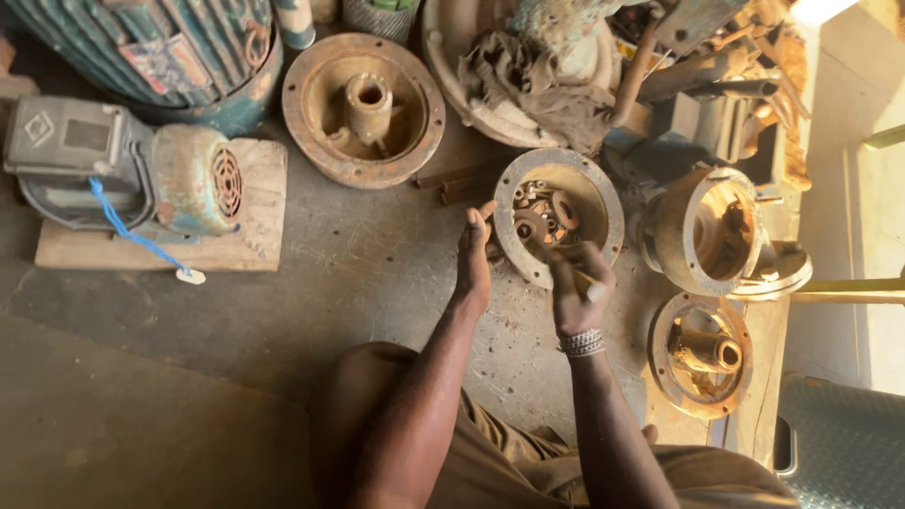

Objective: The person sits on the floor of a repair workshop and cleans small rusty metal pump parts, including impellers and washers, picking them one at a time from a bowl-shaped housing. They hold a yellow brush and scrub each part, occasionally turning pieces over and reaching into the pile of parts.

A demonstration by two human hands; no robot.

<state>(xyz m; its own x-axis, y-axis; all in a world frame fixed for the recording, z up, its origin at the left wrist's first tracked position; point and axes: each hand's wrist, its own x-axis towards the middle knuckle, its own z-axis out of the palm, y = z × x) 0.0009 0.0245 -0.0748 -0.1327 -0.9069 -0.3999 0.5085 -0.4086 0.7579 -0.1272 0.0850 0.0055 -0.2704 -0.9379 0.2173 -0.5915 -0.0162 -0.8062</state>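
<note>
Now left hand steadying round housing, right hand gripping tool

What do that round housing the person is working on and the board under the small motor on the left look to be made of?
The round housing under the left hand and right hand looks like cast metal, probably iron or steel: thick rim, bolt holes, dull rusty-brown coat. The board under the small motor looks like bare, unfinished wood: pale, grainy, worn edges.
</note>
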